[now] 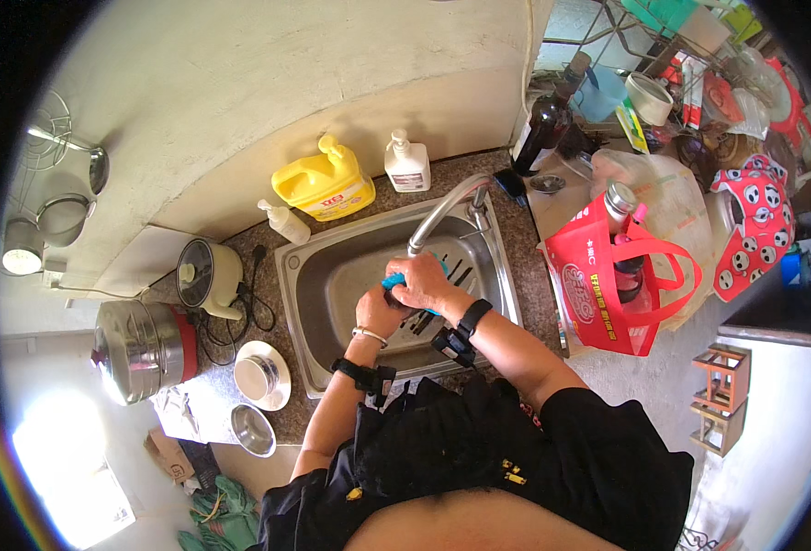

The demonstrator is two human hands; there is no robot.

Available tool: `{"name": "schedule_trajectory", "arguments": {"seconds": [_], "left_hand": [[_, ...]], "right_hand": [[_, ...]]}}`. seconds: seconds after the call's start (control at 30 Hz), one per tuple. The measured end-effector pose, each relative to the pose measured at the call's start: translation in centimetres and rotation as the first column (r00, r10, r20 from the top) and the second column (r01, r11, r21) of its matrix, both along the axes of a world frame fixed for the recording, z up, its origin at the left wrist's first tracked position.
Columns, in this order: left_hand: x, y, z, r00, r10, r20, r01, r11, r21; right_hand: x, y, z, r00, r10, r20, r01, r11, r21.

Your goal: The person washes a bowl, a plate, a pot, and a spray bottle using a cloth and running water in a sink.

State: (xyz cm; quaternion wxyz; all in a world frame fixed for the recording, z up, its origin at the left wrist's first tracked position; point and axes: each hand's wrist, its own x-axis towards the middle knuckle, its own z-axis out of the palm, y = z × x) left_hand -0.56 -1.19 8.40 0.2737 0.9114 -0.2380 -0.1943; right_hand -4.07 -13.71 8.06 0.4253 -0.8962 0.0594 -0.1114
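Over the stainless steel sink [336,275], below the spout of the metal faucet [440,210], both hands are close together on a blue cloth or sponge [393,281]. My left hand [379,311] grips it from the lower left, along with something dark that is mostly hidden. My right hand [420,281] closes over the blue thing from the upper right. Several dark chopsticks or utensil handles [459,273] lie in the sink beneath and beside the right hand. Whether water runs from the spout cannot be told.
Behind the sink stand a yellow detergent jug [326,186] and two pump bottles [407,165] [287,222]. To the left are an electric pot [209,275], a steamer [144,351], stacked bowls [259,377] and a metal bowl [252,430]. A red bag [591,282] and dark bottle [540,134] stand right.
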Motion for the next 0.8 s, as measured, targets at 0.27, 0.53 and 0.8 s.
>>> {"name": "schedule_trajectory", "arguments": {"seconds": [0.27,0.53,0.8], "left_hand": [[0.7,2.8,-0.8,0.914,0.131,-0.385,-0.269,0.904,-0.331],[-0.8,2.6,-2.7,0.612,-0.031,-0.790,-0.704,0.434,-0.563],[2.0,1.9,-1.6,0.990,-0.071,-0.124,-0.004,0.853,-0.522]], "right_hand": [[0.0,-2.4,-1.5,0.991,-0.069,-0.116,0.134,0.627,0.768],[-2.2,-5.6,-8.7,0.947,-0.176,-0.269,0.272,-0.005,0.962],[-0.6,-3.6,-2.3,0.984,0.000,-0.179,0.115,0.766,0.633]]}}
